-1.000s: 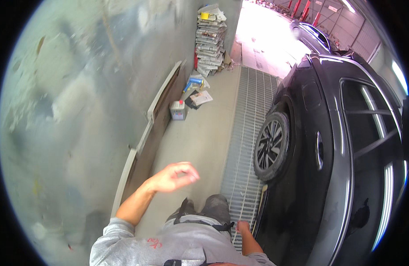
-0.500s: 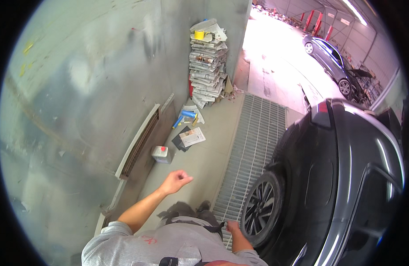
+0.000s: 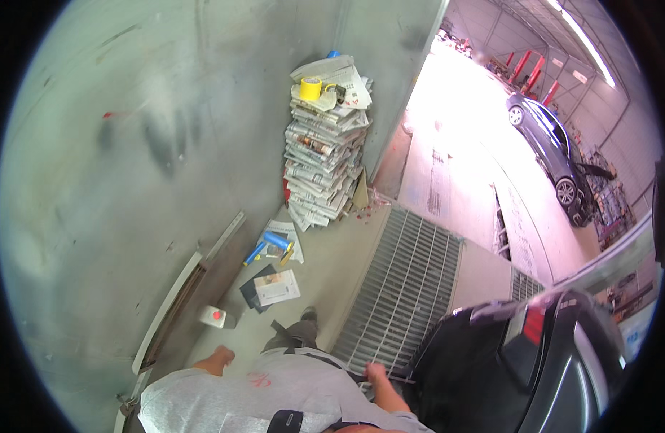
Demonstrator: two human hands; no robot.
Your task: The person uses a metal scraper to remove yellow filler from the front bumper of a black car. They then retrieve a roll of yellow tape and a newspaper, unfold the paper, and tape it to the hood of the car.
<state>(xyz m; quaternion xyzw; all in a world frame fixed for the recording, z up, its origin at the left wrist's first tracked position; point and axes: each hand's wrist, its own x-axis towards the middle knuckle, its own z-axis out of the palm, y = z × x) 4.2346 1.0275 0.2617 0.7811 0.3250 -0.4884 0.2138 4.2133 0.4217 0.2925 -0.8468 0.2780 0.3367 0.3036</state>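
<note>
My left hand (image 3: 219, 359) hangs low at my left side, fingers curled in, with nothing showing in it. The nearest thing to it is a metal can (image 3: 216, 316) with a red cap, on the floor by the wall. My right hand (image 3: 376, 372) is at my right side above the floor grating (image 3: 397, 289), loosely closed, and I see nothing in it. Just right of it is the rear of a black car (image 3: 484, 361). Ahead on the floor lie a white printed sheet (image 3: 278, 287), a dark sheet (image 3: 252, 291) and blue rolls (image 3: 278, 240) on newspaper.
A tall newspaper stack (image 3: 322, 159) stands in the corner, yellow tape (image 3: 311, 89) on top. A wall ledge (image 3: 170, 307) runs along my left. Beyond the wide opening, another dark car (image 3: 552, 151) stands with its hood up, near red posts (image 3: 534, 72).
I have moved forward toward the newspaper stack. My left hand has dropped back from in front of me to my side. The car's wheel has gone out of view; its tail light shows now.
</note>
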